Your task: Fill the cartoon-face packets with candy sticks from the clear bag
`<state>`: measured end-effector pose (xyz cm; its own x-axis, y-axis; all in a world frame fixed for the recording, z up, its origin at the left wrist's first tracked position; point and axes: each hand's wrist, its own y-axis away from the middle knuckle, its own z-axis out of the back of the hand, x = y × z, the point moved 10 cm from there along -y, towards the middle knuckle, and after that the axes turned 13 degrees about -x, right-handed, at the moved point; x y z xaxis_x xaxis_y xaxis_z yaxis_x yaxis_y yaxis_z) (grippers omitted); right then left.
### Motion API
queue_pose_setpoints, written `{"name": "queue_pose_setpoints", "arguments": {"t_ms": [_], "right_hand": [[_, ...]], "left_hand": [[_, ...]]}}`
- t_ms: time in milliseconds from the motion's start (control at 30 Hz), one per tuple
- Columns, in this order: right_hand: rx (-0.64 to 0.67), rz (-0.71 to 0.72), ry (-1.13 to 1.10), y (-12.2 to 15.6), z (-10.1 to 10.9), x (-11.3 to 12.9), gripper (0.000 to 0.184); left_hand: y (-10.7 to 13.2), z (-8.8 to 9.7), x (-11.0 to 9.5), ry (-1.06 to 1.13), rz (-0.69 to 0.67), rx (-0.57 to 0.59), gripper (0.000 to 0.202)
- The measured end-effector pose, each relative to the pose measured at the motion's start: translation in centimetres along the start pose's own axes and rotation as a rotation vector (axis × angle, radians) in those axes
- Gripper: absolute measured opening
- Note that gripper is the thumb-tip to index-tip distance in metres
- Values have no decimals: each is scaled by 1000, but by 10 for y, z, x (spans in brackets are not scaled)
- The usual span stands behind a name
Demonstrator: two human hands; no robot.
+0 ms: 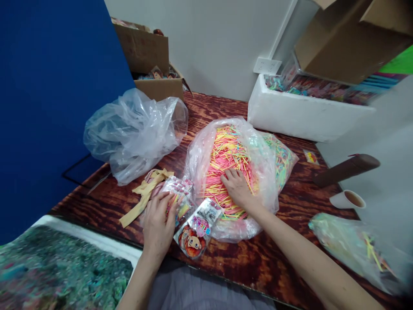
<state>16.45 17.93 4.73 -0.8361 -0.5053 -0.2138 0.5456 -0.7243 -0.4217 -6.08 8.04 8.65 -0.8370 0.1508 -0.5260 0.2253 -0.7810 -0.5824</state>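
Observation:
A clear plastic bag [196, 155] lies wide open on the table, filled with thin pink and yellow sticks [222, 150]. My right hand [237, 186] is down on these sticks, its fingers curled into the pile; the fingertips are partly hidden. To the left, my left hand [160, 217] grips a stack of small clear printed packets [177, 189], some with coloured sticks showing inside. Between the hands, a packet with a cartoon face [193, 241] leans against the bag's near edge. Beside my left hand lie pale yellow strips [142, 200].
A crumpled clear bag [138, 129] and a cardboard box [161, 86] are at the back left. A white foam box [284, 107] stands at the back right. Along the right side are a brown bottle [348, 168], a paper cup [346, 199] and a plastic bag [351, 245].

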Motion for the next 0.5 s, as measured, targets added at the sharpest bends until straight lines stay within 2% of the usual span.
{"name": "queue_pose_setpoints", "arguments": {"t_ms": [133, 200, 367, 500], "right_hand": [[6, -15, 21, 1, -6, -4, 24], [-24, -61, -11, 1, -2, -10, 24], [-147, -372, -252, 1, 19, -45, 21], [-52, -556, -557, 1, 10, -62, 17]], "left_hand": [[2, 5, -2, 37, 1, 0, 26], [3, 9, -2, 45, -3, -3, 26], [4, 10, -11, 74, -15, 9, 25], [7, -4, -28, 139, -24, 68, 23]]}}
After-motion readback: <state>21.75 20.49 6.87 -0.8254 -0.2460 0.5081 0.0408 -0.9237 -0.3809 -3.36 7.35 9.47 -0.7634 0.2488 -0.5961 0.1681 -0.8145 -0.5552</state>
